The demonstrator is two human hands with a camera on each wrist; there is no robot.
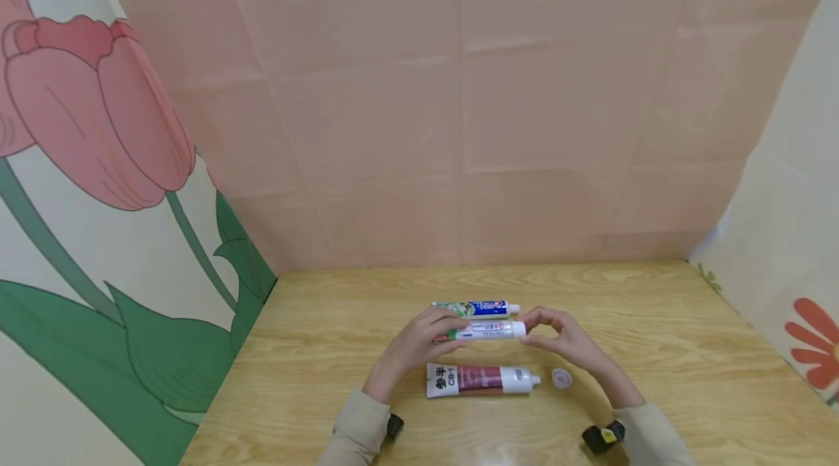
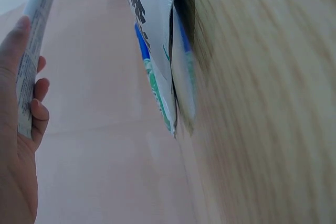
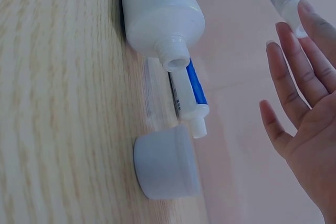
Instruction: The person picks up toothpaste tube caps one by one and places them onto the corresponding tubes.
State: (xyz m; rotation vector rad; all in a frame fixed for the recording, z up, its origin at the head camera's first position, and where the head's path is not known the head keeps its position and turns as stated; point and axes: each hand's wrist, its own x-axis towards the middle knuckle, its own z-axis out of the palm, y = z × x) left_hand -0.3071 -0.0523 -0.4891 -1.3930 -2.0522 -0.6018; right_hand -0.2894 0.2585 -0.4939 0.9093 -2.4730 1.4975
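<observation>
My left hand (image 1: 414, 341) grips a white toothpaste tube (image 1: 488, 330) with a green end, held level above the table. At its right end, the thumb and fingers of my right hand (image 1: 570, 341) pinch the white cap (image 3: 292, 15). Just behind lies a blue and green toothpaste tube (image 1: 481, 308), its narrow nozzle bare. Nearer to me, a larger maroon and white toothpaste tube (image 1: 481, 380) lies flat; the right wrist view shows its uncapped threaded neck (image 3: 173, 56). A loose white cap (image 3: 165, 162) stands on the table right of that neck.
The wood-grain table (image 1: 314, 349) reaches back to a pink sheet (image 1: 459, 124). Flower-patterned walls (image 1: 85, 109) flank it on both sides. Dark wrist cameras (image 1: 599, 438) sit at both cuffs.
</observation>
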